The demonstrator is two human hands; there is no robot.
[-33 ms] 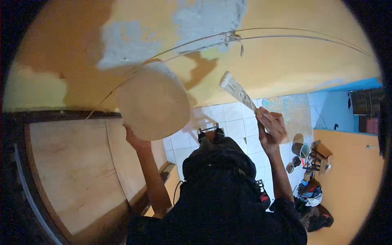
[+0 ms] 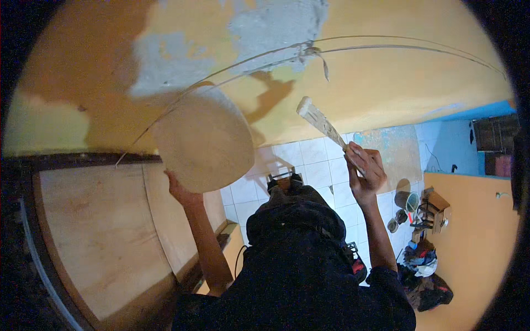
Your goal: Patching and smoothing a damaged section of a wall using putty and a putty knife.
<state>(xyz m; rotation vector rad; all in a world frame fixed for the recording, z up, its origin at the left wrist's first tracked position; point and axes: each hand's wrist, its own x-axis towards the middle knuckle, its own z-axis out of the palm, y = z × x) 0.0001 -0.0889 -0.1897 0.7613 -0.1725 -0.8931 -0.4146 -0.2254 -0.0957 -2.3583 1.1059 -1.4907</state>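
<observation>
One round board, one scraper
Left grip clamps the board, fingers hidden; right grip clamps the scraper.

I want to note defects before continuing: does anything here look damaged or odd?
Yes: rough grey patches interrupt the yellow wall near the view's top, making it look damaged. The knotted cord before it has a dangling end.

I saw a clear gap between the round board and the scraper, though thin cords strung across the yellow wall crossed the way to its grey patch.
</observation>
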